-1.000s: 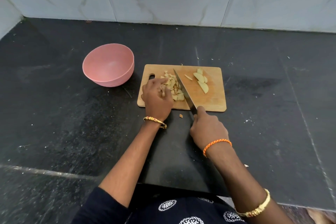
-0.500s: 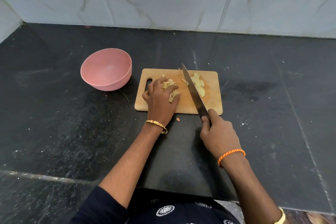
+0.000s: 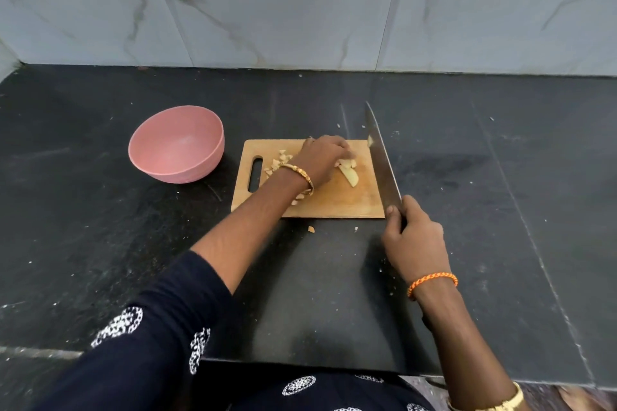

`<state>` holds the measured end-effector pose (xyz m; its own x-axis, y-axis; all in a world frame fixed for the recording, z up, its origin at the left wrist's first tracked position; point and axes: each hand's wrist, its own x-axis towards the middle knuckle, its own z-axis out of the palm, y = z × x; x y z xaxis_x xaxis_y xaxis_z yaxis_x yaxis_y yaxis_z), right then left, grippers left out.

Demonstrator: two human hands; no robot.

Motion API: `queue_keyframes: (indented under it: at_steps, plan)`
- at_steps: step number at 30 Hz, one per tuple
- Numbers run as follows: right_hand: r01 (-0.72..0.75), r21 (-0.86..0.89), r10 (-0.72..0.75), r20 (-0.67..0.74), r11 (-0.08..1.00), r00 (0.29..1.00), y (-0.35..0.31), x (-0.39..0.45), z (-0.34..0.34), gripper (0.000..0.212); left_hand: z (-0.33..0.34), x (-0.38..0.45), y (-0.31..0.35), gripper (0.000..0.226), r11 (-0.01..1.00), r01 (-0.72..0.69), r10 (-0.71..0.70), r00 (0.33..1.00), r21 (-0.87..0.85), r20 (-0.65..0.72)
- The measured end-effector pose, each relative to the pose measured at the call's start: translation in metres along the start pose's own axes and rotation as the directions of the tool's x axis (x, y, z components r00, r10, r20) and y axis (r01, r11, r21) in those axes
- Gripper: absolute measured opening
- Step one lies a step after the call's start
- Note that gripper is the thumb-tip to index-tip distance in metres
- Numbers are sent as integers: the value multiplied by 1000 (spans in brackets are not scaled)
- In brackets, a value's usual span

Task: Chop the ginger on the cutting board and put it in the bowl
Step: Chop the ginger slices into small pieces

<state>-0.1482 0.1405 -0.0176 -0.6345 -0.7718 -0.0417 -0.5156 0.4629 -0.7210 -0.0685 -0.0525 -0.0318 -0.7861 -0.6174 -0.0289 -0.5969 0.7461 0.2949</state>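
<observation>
Ginger [image 3: 350,173] lay on cutting board [image 3: 347,203]: slices at far right w/ chopped bits [image 3: 278,160] toward handle slot. L hand [image 3: 322,157] reached across board, fingers curled over slices; actual hold can't tell. R hand [image 3: 412,237] gripped knife [image 3: 382,160], blade raised along board's right edge. Pink bowl [image 3: 177,143] sat left of board on black counter [image 3: 100,227].

Bare counter [image 3: 100,243] around bowl [image 3: 176,143] – its mouth seemingly unobstructed
</observation>
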Motion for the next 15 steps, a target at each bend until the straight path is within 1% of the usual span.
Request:
queue_keyframes:
  at_steps: [3, 6, 10, 12, 15]
  plan:
    - [-5, 42, 6, -14, 999, 1000, 4, 5, -5, 26, -7, 8, -1, 40, 997, -47, 44, 998, 64, 38]
    - [-22, 60, 23, -14, 998, 1000, 8, 9, -6, 23, -13, 11, -2, 34, 990, -75, 68, 996, 116, 58]
    - [-26, 91, 27, -3, 996, 1000, 9, 12, -7, 23, -17, 6, 4, 33, 986, -140, 140, 990, 88, 14]
    - [-29, 98, 29, 3, 995, 1000, 10, 14, -7, 25, -14, 4, 8, 34, 976, -182, 180, 983, 115, 27]
    - [-37, 110, 35, 18, 993, 999, 11, 18, -7, 20, -7, 0, 11, 34, 968, -200, 195, 979, 154, 52]
